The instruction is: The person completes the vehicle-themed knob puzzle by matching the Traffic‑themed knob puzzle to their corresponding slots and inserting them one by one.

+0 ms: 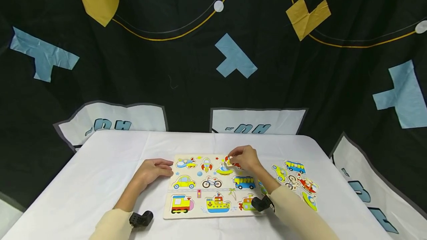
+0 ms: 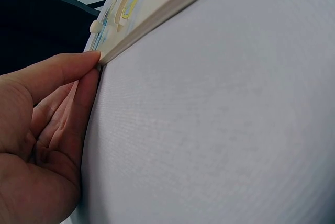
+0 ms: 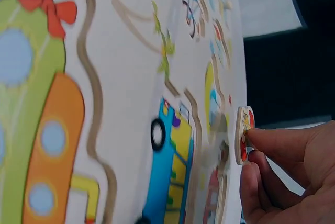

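Note:
A wooden puzzle board (image 1: 199, 216) with printed vehicle pictures lies on the white table. My left hand (image 1: 151, 170) is at its left side, thumb and finger pinching the board's edge in the left wrist view. Over the board's far right part, my right hand (image 1: 247, 158) pinches a small wooden puzzle piece (image 3: 242, 135) with red and yellow print, held on edge between thumb and fingers. Below that hand is the board's bus picture (image 1: 244, 182); the flying saucer picture (image 1: 224, 169) is just left of it. The fingers partly hide the held piece and the top right picture.
Right of the board lie several loose puzzle pieces, among them a bus (image 1: 295, 167), a bicycle (image 1: 292, 183), a red vehicle piece (image 1: 308, 184) and a flying saucer (image 1: 309, 200). My right forearm crosses the board's right edge, partly covering another piece (image 1: 262, 187). A black cloth hangs behind the table.

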Demonstrator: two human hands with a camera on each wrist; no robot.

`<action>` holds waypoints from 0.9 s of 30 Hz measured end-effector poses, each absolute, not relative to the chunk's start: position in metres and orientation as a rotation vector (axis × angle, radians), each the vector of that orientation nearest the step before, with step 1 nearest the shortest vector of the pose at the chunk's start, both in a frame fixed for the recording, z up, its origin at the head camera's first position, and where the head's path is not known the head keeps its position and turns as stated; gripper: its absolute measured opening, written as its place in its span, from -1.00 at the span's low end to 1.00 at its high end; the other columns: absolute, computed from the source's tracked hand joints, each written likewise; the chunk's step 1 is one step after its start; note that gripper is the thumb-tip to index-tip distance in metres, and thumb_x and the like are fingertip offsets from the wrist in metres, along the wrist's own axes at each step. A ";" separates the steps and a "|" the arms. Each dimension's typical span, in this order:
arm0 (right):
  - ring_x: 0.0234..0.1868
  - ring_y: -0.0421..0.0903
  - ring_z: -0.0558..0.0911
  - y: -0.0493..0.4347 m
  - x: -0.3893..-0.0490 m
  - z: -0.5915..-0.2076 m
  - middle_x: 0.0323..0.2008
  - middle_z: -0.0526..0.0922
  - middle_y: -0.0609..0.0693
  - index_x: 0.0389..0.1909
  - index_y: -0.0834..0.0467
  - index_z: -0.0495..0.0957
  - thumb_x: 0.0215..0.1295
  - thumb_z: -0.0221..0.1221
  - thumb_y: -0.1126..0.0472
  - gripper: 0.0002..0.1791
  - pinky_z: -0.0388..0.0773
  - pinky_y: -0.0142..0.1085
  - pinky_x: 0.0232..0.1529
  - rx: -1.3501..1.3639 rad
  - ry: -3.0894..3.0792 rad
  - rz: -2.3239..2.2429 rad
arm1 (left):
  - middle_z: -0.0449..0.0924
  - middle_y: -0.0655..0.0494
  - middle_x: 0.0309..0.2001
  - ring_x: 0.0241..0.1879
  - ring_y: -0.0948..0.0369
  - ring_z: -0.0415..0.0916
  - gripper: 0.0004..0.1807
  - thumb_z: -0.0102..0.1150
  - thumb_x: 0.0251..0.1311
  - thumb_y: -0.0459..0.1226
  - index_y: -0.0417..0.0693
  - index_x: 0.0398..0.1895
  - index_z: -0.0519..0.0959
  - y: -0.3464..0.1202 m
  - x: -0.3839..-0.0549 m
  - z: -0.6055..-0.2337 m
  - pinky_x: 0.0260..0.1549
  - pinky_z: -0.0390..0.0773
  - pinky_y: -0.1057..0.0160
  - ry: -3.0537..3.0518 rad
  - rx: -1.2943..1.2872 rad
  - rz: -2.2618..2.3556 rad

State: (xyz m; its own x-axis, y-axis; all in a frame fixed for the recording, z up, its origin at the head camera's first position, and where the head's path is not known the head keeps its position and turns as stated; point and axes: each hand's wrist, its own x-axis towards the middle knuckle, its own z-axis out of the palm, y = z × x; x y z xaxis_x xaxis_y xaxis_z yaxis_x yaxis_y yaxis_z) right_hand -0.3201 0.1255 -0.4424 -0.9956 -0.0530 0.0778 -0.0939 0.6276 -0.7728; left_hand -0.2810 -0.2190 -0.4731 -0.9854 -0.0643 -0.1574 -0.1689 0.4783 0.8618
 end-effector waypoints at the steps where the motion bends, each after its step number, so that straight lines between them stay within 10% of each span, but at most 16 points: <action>1: -0.38 -0.14 0.63 0.122 -0.320 -0.442 -0.38 0.75 -0.06 -0.35 0.11 0.77 0.13 0.41 0.27 -0.94 0.53 -0.30 -0.28 0.125 -2.795 1.330 | 0.80 0.08 -0.21 -0.10 0.17 0.65 -0.49 0.50 0.00 -0.21 -0.08 0.09 0.69 -0.219 -0.281 -0.473 0.13 0.46 -0.09 2.613 -0.208 1.536; 27: -0.33 -0.18 0.57 0.057 -0.318 -0.452 -0.46 0.75 -0.13 -0.42 0.10 0.80 -0.01 0.45 0.34 -0.89 0.48 -0.27 -0.20 0.273 -2.837 1.342 | 0.79 0.08 -0.21 -0.12 0.19 0.66 -0.50 0.52 -0.03 -0.21 -0.09 0.06 0.71 -0.221 -0.283 -0.475 0.10 0.48 -0.03 2.611 -0.205 1.554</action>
